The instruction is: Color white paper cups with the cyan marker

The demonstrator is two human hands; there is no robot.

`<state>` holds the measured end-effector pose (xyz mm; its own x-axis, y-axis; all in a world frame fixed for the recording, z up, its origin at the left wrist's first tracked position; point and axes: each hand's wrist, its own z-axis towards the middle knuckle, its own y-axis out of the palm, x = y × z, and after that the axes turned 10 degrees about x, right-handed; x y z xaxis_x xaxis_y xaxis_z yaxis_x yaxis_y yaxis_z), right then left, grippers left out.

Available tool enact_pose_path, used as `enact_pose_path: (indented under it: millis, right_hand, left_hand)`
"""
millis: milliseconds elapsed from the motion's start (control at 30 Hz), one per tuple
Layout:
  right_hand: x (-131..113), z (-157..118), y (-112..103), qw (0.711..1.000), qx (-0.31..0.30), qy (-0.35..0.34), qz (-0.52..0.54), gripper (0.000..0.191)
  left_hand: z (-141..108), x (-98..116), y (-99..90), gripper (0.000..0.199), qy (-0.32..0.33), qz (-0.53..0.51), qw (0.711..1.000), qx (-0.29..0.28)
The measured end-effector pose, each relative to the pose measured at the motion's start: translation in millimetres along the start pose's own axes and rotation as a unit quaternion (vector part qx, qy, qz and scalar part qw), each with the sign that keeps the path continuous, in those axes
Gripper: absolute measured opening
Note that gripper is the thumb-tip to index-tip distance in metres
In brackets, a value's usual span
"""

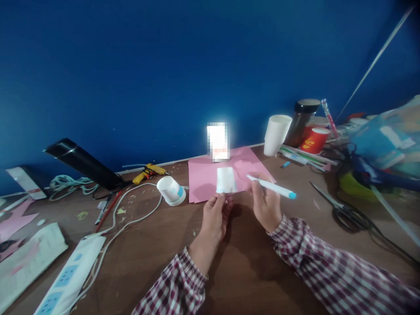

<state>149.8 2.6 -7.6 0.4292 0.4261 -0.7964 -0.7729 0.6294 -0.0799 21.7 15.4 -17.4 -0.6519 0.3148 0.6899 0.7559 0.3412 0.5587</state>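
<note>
My left hand (215, 217) pinches the near rim of a small white paper cup (225, 180), held over the front of some pink paper (201, 175). A white marker with a blue end (276, 188) lies between the fingers of my right hand (266, 202), its narrow tip pointing left toward the cup. The tip stays apart from the cup. To the left on the brown table rests another white paper cup (169, 190), with a blue patch on its side. Behind the pink paper a bright upright screen (218, 141) is blurred out.
Black-handled scissors (348, 214) lie at the right. A yellow glue gun (149, 173) and its looping cord are left of centre, near a white power strip (68, 280). Tall white cups (277, 135), a dark jar (302, 120) and a red cup (314, 141) stand back right.
</note>
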Motion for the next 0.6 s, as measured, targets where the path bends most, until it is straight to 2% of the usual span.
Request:
enact_pose_path:
  millis: [133, 233, 467, 600]
  right_hand:
    - [-4.1, -6.9, -2.7, 0.995, -0.073, -0.051, -0.047, 0.014]
    - [-3.2, -10.9, -0.8, 0.992, -0.094, -0.074, -0.042, 0.008]
    - [3.0, -7.6, 2.3, 0.994, -0.096, -0.024, -0.051, 0.010]
    - [5.3, -7.3, 2.9, 0.994, -0.098, -0.021, -0.050, 0.010]
  left_hand:
    - [-0.3, -2.8, -0.5, 0.019, 0.002, 0.023, 0.999, -0.033]
    - [-1.0, -3.5, 0.5, 0.020, 0.006, 0.026, 0.999, -0.036]
    - [-6.1, -3.2, 3.5, 0.026, 0.017, 0.052, 0.998, -0.027]
    - [-6.6, -4.9, 2.4, 0.024, 0.025, 0.065, 0.997, -0.033]
